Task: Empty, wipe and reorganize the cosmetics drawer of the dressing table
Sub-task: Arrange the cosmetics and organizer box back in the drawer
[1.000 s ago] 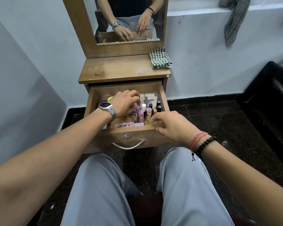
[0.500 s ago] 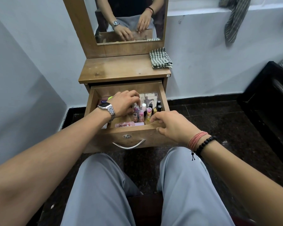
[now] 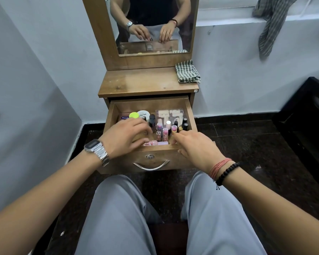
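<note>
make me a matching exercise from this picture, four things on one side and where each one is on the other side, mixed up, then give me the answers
Things:
1. folded checked cloth
2. lime green lid
3. striped cloth
4. clear box

Places:
A. back right of the open drawer
B. hanging over the white ledge, upper right
C. right end of the dressing table top
D. back left of the open drawer

Pairs: 1-C, 2-D, 3-B, 4-A
</note>
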